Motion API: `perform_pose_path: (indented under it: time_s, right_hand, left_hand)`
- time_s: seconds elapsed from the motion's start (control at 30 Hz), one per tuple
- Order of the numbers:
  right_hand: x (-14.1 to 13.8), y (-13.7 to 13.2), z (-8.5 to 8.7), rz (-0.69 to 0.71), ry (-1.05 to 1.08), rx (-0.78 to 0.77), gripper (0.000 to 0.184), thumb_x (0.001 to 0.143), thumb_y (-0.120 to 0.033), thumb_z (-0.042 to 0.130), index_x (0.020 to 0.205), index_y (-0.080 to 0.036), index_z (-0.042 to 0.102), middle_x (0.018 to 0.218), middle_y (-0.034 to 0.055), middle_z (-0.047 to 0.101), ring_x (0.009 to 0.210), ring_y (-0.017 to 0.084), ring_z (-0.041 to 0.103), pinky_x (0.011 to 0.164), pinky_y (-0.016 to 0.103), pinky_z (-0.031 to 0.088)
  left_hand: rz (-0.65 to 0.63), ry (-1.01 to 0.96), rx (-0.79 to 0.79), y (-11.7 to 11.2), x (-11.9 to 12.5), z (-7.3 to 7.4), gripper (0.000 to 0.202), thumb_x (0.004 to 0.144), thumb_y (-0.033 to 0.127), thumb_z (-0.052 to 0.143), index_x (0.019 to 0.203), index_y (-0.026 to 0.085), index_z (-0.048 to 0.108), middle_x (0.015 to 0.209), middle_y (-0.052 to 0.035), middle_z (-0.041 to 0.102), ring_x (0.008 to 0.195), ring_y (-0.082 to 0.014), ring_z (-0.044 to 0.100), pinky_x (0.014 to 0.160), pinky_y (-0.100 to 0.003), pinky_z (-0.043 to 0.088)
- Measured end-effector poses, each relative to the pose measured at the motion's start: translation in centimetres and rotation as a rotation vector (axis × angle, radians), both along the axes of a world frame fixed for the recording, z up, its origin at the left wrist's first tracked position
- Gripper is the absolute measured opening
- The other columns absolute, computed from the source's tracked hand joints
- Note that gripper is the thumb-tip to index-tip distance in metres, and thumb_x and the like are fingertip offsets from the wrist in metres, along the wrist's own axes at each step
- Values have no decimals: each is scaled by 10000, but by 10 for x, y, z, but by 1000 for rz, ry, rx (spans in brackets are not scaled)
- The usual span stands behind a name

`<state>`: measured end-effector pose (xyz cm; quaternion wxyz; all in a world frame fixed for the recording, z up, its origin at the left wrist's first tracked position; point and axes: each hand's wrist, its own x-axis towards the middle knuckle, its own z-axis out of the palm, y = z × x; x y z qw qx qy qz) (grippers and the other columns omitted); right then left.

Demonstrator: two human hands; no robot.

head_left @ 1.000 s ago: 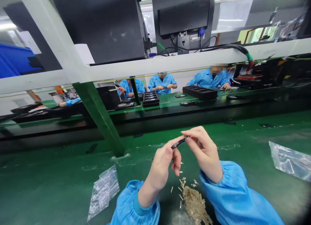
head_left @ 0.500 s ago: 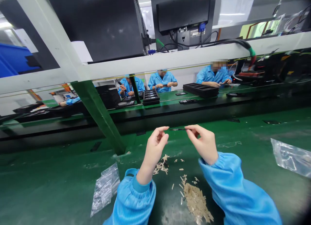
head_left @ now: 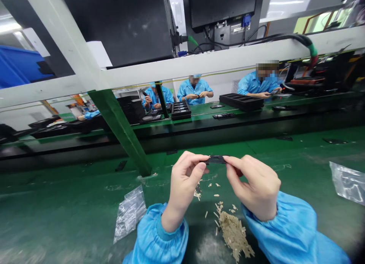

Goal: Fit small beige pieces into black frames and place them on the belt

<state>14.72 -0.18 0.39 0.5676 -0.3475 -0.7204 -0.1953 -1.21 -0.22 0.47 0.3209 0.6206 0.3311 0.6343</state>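
Above the green bench (head_left: 71,203), left hand (head_left: 185,180) and right hand (head_left: 256,184) pinch 1 small black part (head_left: 216,159) by its ends (light fingertip pressure should avoid bending it).

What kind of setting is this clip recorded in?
Most likely an electronics assembly line in a factory. Workers in blue smocks sit along a long green bench, with black part trays on it. Both hands pinch a small black part above a pile of tan scraps.
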Motion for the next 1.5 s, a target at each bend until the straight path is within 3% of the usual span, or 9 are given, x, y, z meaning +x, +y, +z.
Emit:
perform_pose_path:
  time_s: [0.2,0.33,0.47,0.57,0.73,0.97,1.13,1.37,1.5]
  right_hand:
    - [-3,-5,0,-8,-38,7,101,801,-91,575,850,-155,635,512,-23,505,467,117,440,516,266,356]
    - [-1,23,-13,4,-7,-193,124,828,-165,544,843,-167,667,606,13,616,542,131,545,583,259,408]
    - [16,82,-53,-103,155,-817,149,799,-242,562,848,-200,695,704,20,668,678,168,609,672,277,432]
    - [42,121,-91,-149,215,-1039,98,771,-171,596,716,-173,678,558,0,610,598,161,595,619,273,444]
    - [82,148,-139,-185,396,-1326,204,893,-304,545,985,-137,614,947,46,645,789,145,621,715,325,528]
    - [89,171,-165,32,643,-1318,310,903,-302,535,1174,-152,533,1144,83,584,949,190,609,793,387,532]
    - [87,182,-179,156,639,-1225,308,903,-294,535,1183,-164,531,1182,86,567,984,198,597,816,399,525]
    - [91,182,-182,0,315,-1147,305,905,-309,529,1174,-165,538,1199,87,562,1015,205,584,858,424,502]
    - [83,175,-177,-205,33,-1109,318,845,-371,592,1142,-261,616,1389,77,447,1292,304,368,1033,520,318]
  left_hand:
    - [41,4,-47,-1,2,-2,143,834,311,590,844,203,684,768,12,569,588,-76,593,569,-191,490]
    - [98,127,-84,19,-1,-9,191,841,324,557,948,194,646,791,2,568,645,-101,606,615,-213,489]
    - [160,483,-226,58,-16,-34,367,890,360,431,1207,178,468,791,-3,566,708,-134,610,680,-254,480]
    - [132,1069,-358,82,-33,-58,264,852,352,478,1032,178,562,803,-26,604,765,-167,594,699,-271,453]
    - [-14,1338,-478,97,-44,-90,231,635,315,712,809,193,620,796,-18,631,757,-183,595,623,-247,427]
    - [-91,1510,-547,99,-32,-100,92,707,230,667,763,167,631,771,-29,638,734,-173,606,634,-271,452]
    - [-127,1546,-561,98,-31,-98,223,873,341,540,871,128,605,833,-24,628,729,-127,590,697,-315,503]
    - [-96,1426,-470,102,-35,-106,77,748,142,549,692,167,596,672,-3,591,621,-124,531,558,-229,370]
    - [-69,1323,-402,105,-37,-109,95,714,115,498,702,179,567,678,7,566,630,-122,498,553,-220,319]
